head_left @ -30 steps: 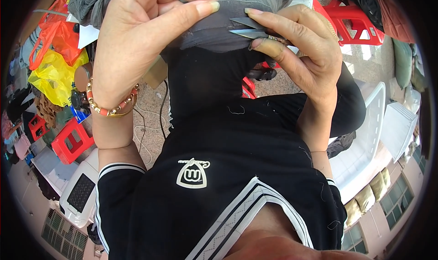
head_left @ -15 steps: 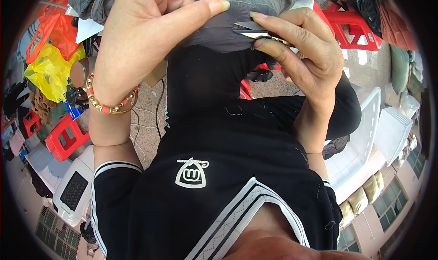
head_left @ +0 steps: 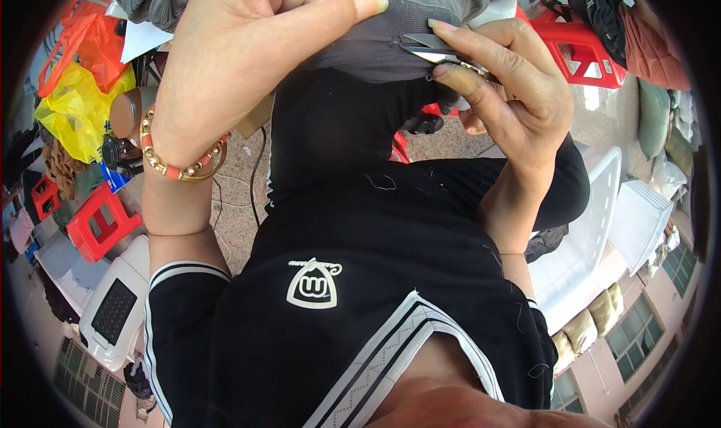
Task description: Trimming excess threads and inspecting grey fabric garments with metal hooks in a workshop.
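Observation:
A grey knitted cloth (head_left: 360,56) lies over my black-trousered leg at the top of the view. My left hand (head_left: 240,48) is closed on the cloth, thumb against the bent fingers at its edge; the far fingers are cut off by the top of the picture. On the wrist sits a bracelet of gold and coral beads (head_left: 173,172). Small metal thread snips (head_left: 432,52) are pinched between the thumb and fingers of my right hand (head_left: 522,82). Their pointed blades are apart, aimed left, close over the cloth; whether they touch it I cannot tell.
Red plastic stools (head_left: 571,48) stand at the upper right and at the left (head_left: 101,221). Yellow (head_left: 75,112) and orange plastic bags lie at the upper left. A clear plastic bin (head_left: 593,232) is at the right. Cables (head_left: 259,180) run across the speckled floor.
The snips and my right hand have shifted slightly right, their tips now farther from my left thumb. My left hand keeps hold of the grey cloth. The whole background slides a little left.

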Demonstrator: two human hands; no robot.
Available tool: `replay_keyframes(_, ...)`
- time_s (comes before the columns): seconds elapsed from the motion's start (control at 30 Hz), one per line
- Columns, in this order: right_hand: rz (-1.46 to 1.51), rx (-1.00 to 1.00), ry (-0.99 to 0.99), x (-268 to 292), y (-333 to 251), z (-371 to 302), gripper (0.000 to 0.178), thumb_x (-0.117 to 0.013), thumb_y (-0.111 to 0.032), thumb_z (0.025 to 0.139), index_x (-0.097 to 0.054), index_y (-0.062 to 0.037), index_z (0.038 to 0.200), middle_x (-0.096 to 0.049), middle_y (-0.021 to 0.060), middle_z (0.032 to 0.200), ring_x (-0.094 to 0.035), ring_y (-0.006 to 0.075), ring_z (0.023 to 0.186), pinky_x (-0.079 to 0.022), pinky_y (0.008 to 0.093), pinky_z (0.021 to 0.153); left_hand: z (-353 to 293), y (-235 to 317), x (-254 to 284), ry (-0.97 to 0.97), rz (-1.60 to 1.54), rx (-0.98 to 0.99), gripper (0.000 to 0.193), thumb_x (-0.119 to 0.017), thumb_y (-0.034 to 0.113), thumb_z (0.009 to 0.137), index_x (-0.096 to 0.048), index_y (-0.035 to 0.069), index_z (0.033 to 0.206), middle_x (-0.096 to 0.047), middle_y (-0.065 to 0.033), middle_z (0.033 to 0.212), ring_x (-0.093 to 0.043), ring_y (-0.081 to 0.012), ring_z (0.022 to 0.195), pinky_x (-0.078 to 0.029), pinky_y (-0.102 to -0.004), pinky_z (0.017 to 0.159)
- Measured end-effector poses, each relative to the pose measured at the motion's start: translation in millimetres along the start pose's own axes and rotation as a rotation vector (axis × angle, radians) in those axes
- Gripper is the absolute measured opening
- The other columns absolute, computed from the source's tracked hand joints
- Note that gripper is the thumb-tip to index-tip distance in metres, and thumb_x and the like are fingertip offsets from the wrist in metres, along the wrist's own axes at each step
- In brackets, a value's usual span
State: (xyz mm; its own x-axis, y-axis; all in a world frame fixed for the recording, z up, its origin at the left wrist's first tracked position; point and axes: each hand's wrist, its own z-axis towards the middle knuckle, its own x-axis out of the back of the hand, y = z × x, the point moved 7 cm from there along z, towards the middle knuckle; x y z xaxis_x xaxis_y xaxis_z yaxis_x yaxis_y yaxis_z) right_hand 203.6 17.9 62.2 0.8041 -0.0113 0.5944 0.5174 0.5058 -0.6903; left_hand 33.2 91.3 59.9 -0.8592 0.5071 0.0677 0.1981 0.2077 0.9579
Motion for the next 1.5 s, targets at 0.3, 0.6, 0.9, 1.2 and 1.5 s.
replay_keyframes(0.3,0.0,0.116,-0.024,-4,-4,7,0.029,-0.068,0.006,0.081,-0.07,0.0038,0.109,-0.062,0.0094,0.09,-0.055,0.0034,0.053,-0.037,0.0131,0.044,3,-5,4,-0.026,-0.023,-0.073,0.022,-0.062,-0.002,0.089,-0.061,-0.004,0.11,-0.065,-0.0026,0.087,-0.053,0.0012,0.065,-0.038,-0.0127,0.054)
replay_keyframes(0.6,-0.067,0.214,-0.02,1,-7,9,0.028,-0.068,0.006,0.079,-0.071,0.004,0.106,-0.064,0.0101,0.087,-0.058,0.0081,0.062,-0.042,0.0173,0.052,1,3,-2,-0.025,-0.01,-0.02,0.021,-0.062,-0.001,0.089,-0.061,-0.004,0.11,-0.065,-0.0024,0.087,-0.052,0.0012,0.064,-0.038,-0.0126,0.054)
replay_keyframes(0.9,-0.028,0.115,0.179,6,-1,8,0.032,-0.078,-0.001,0.069,-0.076,-0.005,0.101,-0.062,0.0032,0.078,-0.054,0.0089,0.061,-0.039,0.0216,0.052,23,-4,0,-0.165,-0.373,-0.354,0.025,-0.058,0.0,0.092,-0.06,-0.004,0.116,-0.068,-0.0075,0.098,-0.063,-0.0087,0.087,-0.051,-0.02,0.077)
replay_keyframes(1.2,-0.101,0.043,0.278,8,5,1,0.036,-0.082,-0.007,0.066,-0.076,-0.0058,0.102,-0.063,0.0033,0.075,-0.057,0.0088,0.063,-0.04,0.0207,0.053,-12,-27,56,-0.012,0.225,-0.335,0.024,-0.055,0.013,0.097,-0.064,0.002,0.117,-0.066,-0.0035,0.107,-0.061,-0.0096,0.103,-0.045,-0.0234,0.093)
replay_keyframes(1.5,-0.065,-0.045,0.003,-4,-29,17,0.036,-0.074,0.0,0.074,-0.07,0.0054,0.109,-0.06,0.0088,0.089,-0.057,0.0098,0.069,-0.04,0.0162,0.055,-11,-30,40,-0.12,0.152,-0.343,0.018,-0.057,0.017,0.097,-0.063,0.003,0.107,-0.063,-0.0015,0.098,-0.058,-0.008,0.099,-0.044,-0.0224,0.087)
